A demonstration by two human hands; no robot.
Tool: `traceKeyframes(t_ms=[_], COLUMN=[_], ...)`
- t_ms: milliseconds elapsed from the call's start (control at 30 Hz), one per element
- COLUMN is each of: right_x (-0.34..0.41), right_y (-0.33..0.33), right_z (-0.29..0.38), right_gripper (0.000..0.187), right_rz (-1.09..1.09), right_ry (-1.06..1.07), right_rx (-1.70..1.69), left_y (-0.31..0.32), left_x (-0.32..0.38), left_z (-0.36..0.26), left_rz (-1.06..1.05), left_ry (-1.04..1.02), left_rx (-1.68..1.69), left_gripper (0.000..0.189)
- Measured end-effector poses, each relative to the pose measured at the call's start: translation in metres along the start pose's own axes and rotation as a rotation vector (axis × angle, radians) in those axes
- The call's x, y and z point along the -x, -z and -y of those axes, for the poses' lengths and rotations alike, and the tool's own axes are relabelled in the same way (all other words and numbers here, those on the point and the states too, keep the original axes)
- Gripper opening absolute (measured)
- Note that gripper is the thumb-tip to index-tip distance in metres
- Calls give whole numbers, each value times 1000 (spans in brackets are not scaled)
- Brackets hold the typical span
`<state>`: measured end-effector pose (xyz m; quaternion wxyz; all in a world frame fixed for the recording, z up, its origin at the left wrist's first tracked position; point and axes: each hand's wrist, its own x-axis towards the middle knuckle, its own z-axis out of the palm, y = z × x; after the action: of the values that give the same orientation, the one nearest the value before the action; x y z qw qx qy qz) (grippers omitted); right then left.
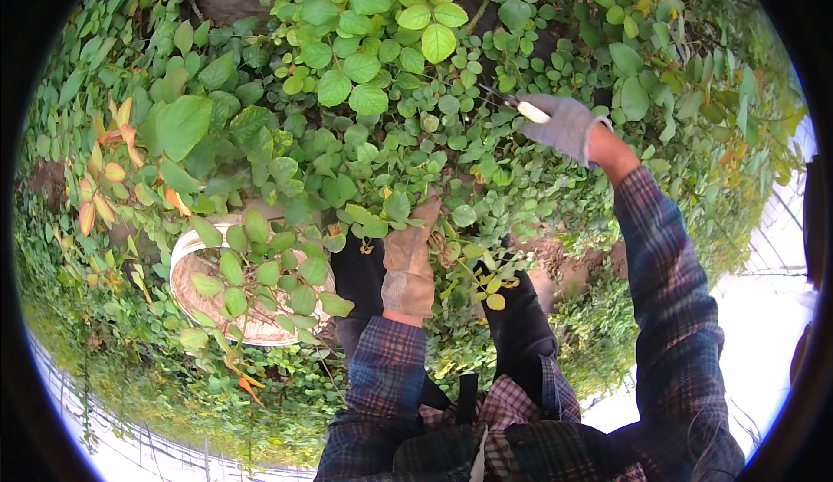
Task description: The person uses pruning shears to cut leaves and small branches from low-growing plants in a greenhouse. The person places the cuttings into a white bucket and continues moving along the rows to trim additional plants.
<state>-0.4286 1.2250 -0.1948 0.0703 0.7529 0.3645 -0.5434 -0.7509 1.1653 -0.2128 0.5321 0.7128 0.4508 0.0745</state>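
My right hand (559, 127), in a grey work glove, grips a cutting tool with a white handle (533, 112), apparently pruning snips. Its thin dark blades point up and left into small-leaved green foliage (449, 104). Closer to my body, my left hand (410, 261) wears a soiled tan glove and reaches forward among low leafy stems. Leaves cover part of its fingers, so whether it grasps a stem is not visible. Beside it on the right are dried brownish leaves (442, 244) and a yellowing sprig (492, 287).
Left of my leg stands a round white bucket (182, 248), its inside dirt-stained, with leafy stems across it. Taller rose-like shoots (368, 65) rise ahead. Reddish-orange leaves (97, 205) are at far left. Bare soil (573, 267) shows near my right leg.
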Motion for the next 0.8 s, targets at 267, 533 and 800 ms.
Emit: traceKeyframes(t_ms=[267,533,800], right_x=[12,-8,-23], right_y=[-23,-11,-11], right_z=[-11,21,22], right_gripper=[47,36,35], right_rz=[232,168,215], right_ry=[-299,47,98], right_rx=[-338,614,704], left_y=[-10,-12,-13], left_x=[8,9,5], left_z=[7,16,12], left_rz=[-2,34,18], left_ry=[184,61,126], left_rx=[283,-21,65], left_gripper=[38,44,57])
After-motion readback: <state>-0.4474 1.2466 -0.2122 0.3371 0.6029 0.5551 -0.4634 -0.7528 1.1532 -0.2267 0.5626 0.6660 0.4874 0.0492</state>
